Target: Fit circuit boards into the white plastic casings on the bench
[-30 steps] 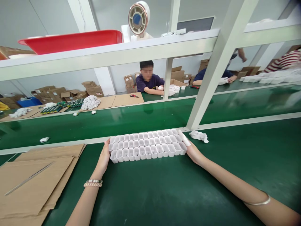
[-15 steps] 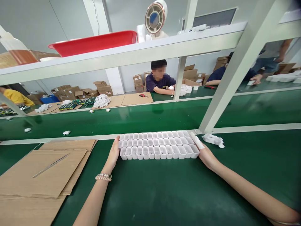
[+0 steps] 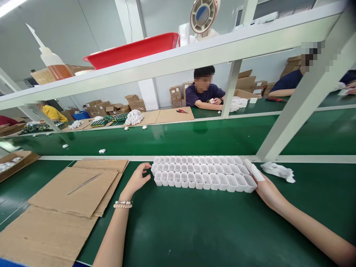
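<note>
Several white plastic cups (image 3: 198, 181) stand upright in three tight rows on the green work surface. My left hand (image 3: 139, 178) is just off the left end of the rows, its fingers curved and apart, holding nothing. Along the right end, my right hand (image 3: 260, 181) lies with its fingers stretched out, its side touching the end cups. A white wrapping covers part of its fingers. The insides of the front cups show small dark marks at the bottom. To the right of that hand lies a crumpled white cloth or tissue (image 3: 279, 171).
Flat cardboard sheets (image 3: 61, 226) lie at left, with a pair of metal tweezers (image 3: 84, 184) on top. A carton (image 3: 27, 163) holds white parts. Beyond a metal frame post (image 3: 292, 89), small white parts sit on a green belt (image 3: 178, 137). Co-workers sit across it. Overhead, a shelf holds a red tray (image 3: 133, 48).
My left hand has come away from the left end of the cups, its fingers now curled. My right hand stays against the right end. The view has swung left.
</note>
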A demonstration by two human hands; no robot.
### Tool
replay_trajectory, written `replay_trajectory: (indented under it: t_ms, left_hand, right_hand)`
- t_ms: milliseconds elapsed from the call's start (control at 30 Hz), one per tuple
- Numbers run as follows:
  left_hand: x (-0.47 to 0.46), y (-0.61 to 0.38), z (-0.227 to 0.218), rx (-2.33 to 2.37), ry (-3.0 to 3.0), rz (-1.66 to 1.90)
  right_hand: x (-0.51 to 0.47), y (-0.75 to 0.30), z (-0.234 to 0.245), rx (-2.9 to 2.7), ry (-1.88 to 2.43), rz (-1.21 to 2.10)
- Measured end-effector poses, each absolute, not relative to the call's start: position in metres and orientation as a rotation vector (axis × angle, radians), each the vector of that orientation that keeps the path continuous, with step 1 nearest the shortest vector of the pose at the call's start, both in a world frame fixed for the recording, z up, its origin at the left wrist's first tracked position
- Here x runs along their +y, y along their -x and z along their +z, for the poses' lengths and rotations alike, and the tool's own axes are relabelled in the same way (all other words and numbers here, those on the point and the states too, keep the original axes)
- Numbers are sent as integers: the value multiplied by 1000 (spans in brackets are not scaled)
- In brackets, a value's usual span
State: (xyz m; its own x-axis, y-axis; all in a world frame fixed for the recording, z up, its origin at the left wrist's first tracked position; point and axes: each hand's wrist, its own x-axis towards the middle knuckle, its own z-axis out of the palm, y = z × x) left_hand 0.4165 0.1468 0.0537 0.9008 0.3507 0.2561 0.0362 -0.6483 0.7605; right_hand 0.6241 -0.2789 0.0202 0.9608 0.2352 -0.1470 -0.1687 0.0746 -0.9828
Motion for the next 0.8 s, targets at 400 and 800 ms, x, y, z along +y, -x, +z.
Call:
replay_trajectory:
  t_ms: [400,800]
  left_hand:
    - [132,-417,61,127,-2399,476]
    - [129,-418,63,127,-2412,448]
  right_hand:
    - [-274,-614,35,25,1470,301]
    - [-277,-617,28,2,1509,282]
